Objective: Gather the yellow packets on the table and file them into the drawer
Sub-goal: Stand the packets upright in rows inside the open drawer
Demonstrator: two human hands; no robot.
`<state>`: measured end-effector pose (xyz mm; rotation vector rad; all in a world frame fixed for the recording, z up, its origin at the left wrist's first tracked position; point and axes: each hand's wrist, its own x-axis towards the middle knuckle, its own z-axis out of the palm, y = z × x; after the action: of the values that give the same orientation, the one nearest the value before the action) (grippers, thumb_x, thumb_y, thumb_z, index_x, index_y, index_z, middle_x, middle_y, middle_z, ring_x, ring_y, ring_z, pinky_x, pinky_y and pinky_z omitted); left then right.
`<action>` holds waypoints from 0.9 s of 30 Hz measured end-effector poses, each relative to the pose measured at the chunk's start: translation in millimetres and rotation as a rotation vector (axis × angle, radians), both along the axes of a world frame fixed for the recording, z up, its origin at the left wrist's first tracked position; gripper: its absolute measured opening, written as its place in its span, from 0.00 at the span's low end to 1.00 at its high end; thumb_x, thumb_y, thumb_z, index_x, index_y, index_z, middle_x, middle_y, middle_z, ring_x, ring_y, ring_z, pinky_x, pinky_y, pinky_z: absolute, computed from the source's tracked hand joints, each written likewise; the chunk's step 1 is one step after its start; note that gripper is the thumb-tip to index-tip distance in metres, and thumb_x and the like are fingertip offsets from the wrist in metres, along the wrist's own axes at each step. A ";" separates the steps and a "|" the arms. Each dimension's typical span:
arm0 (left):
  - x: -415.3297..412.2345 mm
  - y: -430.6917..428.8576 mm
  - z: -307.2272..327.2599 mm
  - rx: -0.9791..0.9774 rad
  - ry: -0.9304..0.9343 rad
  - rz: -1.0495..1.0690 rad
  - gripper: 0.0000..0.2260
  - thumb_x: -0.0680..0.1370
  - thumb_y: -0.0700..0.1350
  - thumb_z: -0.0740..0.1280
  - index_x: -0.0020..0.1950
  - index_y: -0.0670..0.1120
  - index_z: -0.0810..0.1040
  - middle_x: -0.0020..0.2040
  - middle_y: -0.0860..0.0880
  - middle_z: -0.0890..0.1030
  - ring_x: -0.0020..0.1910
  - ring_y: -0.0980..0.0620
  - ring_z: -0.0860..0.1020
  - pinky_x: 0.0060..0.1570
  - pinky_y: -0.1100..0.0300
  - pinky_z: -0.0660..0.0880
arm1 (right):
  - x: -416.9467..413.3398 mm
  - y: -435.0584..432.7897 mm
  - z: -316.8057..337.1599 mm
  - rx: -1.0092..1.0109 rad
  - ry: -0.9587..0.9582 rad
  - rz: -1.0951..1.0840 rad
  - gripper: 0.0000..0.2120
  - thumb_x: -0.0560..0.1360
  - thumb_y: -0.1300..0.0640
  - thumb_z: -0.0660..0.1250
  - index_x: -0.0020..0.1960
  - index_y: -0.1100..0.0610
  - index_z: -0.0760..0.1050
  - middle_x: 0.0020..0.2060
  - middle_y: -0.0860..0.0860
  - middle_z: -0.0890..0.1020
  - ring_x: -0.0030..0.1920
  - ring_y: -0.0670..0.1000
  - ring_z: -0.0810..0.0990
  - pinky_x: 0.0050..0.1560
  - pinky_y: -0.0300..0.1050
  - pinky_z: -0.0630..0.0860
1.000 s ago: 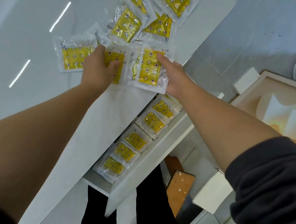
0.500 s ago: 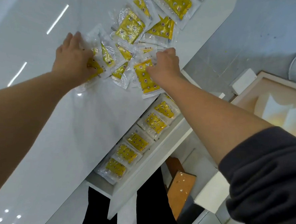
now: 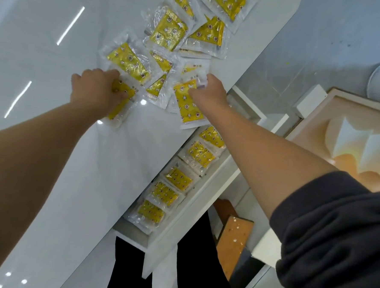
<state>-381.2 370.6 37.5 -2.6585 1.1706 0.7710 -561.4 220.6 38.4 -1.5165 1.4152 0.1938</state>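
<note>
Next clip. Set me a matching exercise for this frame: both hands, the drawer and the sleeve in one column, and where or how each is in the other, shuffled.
Column one
1. left hand
2. right hand
3. drawer
4. dark sleeve

Column two
A. pulled open, a row of filed packets inside
B. pushed up the right forearm
C. holds the packet farther in on the table
D. pinches the packet at the table edge

Pairs: 1-C, 2-D, 3-A, 4-B

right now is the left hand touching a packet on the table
Touching: head view shows the left hand curled over a yellow packet, covering its upper half.
</note>
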 end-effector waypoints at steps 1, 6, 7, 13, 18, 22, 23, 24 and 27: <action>-5.4 3.6 2.2 -0.023 0.036 0.019 0.12 0.76 0.50 0.66 0.53 0.43 0.73 0.50 0.37 0.76 0.53 0.35 0.74 0.56 0.47 0.66 | -7.5 5.2 0.2 0.037 -0.040 -0.057 0.13 0.75 0.58 0.64 0.59 0.54 0.69 0.47 0.47 0.73 0.47 0.49 0.73 0.41 0.41 0.73; -40.5 30.7 19.2 -0.209 0.370 0.282 0.16 0.76 0.49 0.68 0.59 0.41 0.73 0.53 0.39 0.77 0.54 0.38 0.75 0.51 0.51 0.70 | -48.8 41.6 4.1 0.171 -0.196 -0.319 0.17 0.76 0.55 0.67 0.63 0.52 0.69 0.54 0.48 0.79 0.53 0.50 0.80 0.51 0.45 0.78; -48.1 36.8 23.1 -0.241 0.422 0.335 0.17 0.76 0.50 0.68 0.60 0.42 0.72 0.53 0.41 0.77 0.54 0.40 0.76 0.51 0.52 0.71 | -56.2 49.7 3.5 0.206 -0.233 -0.388 0.17 0.76 0.55 0.68 0.62 0.51 0.69 0.53 0.48 0.80 0.54 0.51 0.80 0.55 0.50 0.79; -104.4 84.3 48.5 -0.407 0.745 0.614 0.31 0.72 0.45 0.75 0.69 0.51 0.62 0.55 0.49 0.76 0.47 0.51 0.78 0.47 0.57 0.77 | -101.7 104.3 18.0 0.543 -0.419 -0.548 0.20 0.77 0.57 0.67 0.67 0.58 0.71 0.54 0.54 0.83 0.51 0.52 0.83 0.55 0.52 0.80; -165.3 147.5 36.6 -0.235 0.842 0.638 0.12 0.70 0.48 0.76 0.50 0.52 0.77 0.43 0.55 0.82 0.43 0.55 0.81 0.45 0.58 0.79 | -129.8 139.5 14.6 0.776 -0.452 -0.456 0.11 0.77 0.60 0.64 0.59 0.57 0.76 0.51 0.54 0.84 0.49 0.53 0.84 0.54 0.54 0.80; -214.8 196.7 6.2 -0.189 0.890 0.874 0.08 0.74 0.47 0.72 0.52 0.49 0.78 0.47 0.49 0.83 0.44 0.53 0.82 0.49 0.54 0.79 | -146.8 148.4 -3.8 0.764 -0.291 -0.293 0.14 0.76 0.57 0.67 0.61 0.59 0.76 0.53 0.55 0.84 0.52 0.54 0.84 0.56 0.55 0.79; -225.0 206.9 -2.9 -0.180 0.874 0.957 0.08 0.75 0.46 0.71 0.52 0.49 0.78 0.48 0.48 0.83 0.43 0.53 0.81 0.49 0.55 0.78 | -151.1 150.3 -9.7 0.738 -0.239 -0.222 0.18 0.75 0.56 0.68 0.63 0.59 0.75 0.55 0.56 0.83 0.54 0.55 0.83 0.58 0.55 0.78; -233.4 216.1 -12.6 -0.171 0.856 1.054 0.08 0.76 0.46 0.71 0.53 0.47 0.78 0.49 0.48 0.83 0.42 0.52 0.81 0.48 0.55 0.77 | -155.2 152.7 -15.1 0.708 -0.193 -0.148 0.19 0.75 0.55 0.68 0.65 0.59 0.74 0.57 0.56 0.82 0.56 0.55 0.82 0.60 0.55 0.77; -247.0 236.9 -40.9 -0.149 0.827 1.274 0.09 0.76 0.44 0.71 0.54 0.45 0.78 0.51 0.43 0.82 0.45 0.47 0.80 0.49 0.54 0.77 | -165.1 163.1 -30.6 0.627 -0.107 0.052 0.16 0.76 0.55 0.68 0.63 0.56 0.74 0.57 0.54 0.82 0.56 0.53 0.82 0.60 0.51 0.77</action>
<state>-628.1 607.5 -3.4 -3.0401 -0.7320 2.0854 -726.5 383.8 7.8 -1.0240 1.0898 0.5274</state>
